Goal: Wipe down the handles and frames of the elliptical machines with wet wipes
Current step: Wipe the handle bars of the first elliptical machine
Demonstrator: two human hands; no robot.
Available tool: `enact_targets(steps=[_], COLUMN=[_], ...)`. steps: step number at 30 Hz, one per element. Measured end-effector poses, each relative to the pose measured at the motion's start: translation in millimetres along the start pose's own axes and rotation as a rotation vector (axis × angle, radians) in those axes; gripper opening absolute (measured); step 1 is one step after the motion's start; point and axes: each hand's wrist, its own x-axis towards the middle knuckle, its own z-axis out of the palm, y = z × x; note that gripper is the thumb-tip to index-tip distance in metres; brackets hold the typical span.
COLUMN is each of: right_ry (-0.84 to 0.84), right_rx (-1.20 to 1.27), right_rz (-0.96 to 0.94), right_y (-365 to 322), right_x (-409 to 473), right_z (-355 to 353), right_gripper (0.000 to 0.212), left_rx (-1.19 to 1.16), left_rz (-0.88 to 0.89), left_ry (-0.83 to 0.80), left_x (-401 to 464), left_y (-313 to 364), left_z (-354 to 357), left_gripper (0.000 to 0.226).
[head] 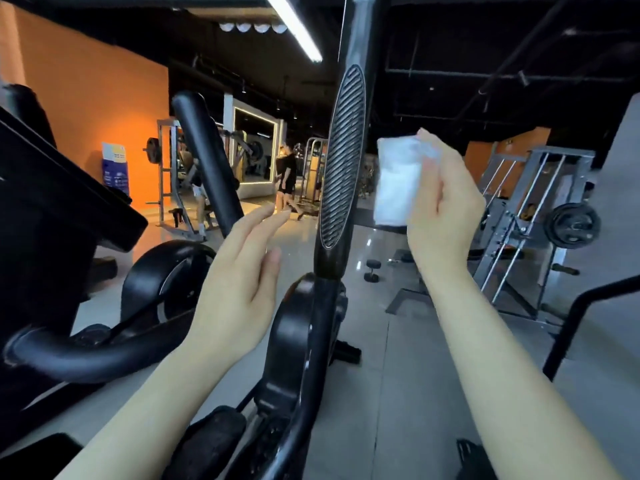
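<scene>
At three o'clock of the ribbed handle (pixel 343 157), a wet wipe (pixel 394 181) is pinched by the right hand (pixel 443 206), apart from it; the left hand (pixel 239 271) hovers slack, empty. Wiping is judged about to begin: the wipe must be pressed against the handle.

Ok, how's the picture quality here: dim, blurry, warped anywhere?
Head view: dim room lit mostly by a bright ceiling strip light; wide-angle bending at the edges; left hand fingertips motion-blurred; wet wipe in right hand looks washed out; ribbed handle sharp.
</scene>
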Motion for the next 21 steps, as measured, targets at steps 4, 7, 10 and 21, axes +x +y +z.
enact_targets(steps=[4, 7, 10, 21], right_ry=[0.127, -0.037, -0.158, -0.233], right_rx=[0.052, 0.116, 0.152, 0.142], right_rz=[0.099, 0.005, -0.039, -0.027], right_y=[-4, -13, 1, 10], right_x=[24, -21, -85, -112], right_z=[18, 34, 45, 26], right_gripper=[0.034, 0.035, 0.037, 0.033], left_rx=[-0.337, -0.592, -0.669, -0.686], left_rz=[-0.157, -0.273, -0.308, -0.266], left_ry=[-0.066, -0.176, -0.219, -0.227], left_x=[6, 3, 2, -2], left_y=[24, 30, 29, 15], left_z=[18, 23, 20, 12], left_gripper=[0.04, 0.063, 0.082, 0.084])
